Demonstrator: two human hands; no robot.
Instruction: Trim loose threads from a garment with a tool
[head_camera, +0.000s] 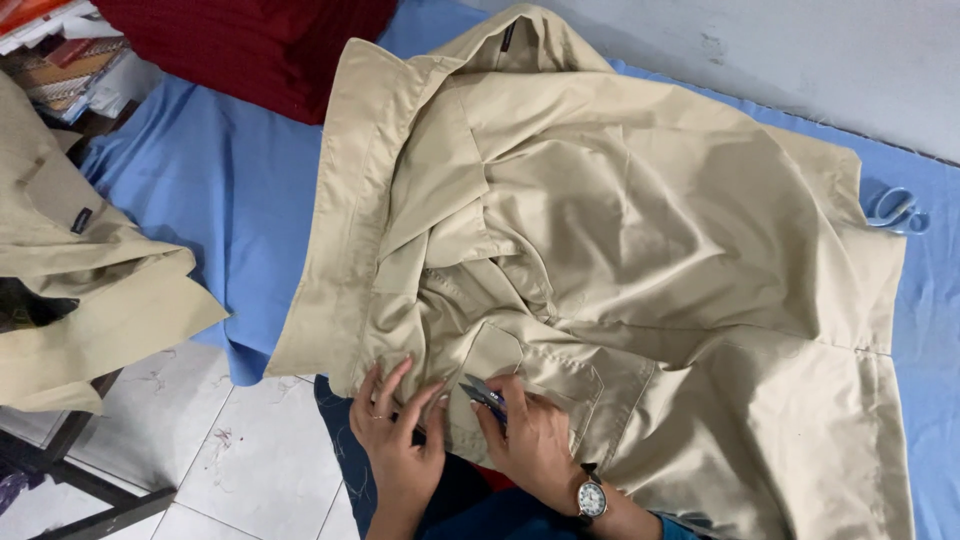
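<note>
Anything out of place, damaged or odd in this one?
Nothing damaged. The beige shirt lies rumpled on the blue cloth, and loose thread bits litter the tile floor. The right hand holds small snips at a pocket.

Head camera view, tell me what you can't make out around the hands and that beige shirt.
- Thread snips: mostly covered by the right hand; blades too small to judge.
- Beige shirt: its lower part is cut off by the bottom edge.
- Left hand: its palm faces the cloth, hidden.
</note>
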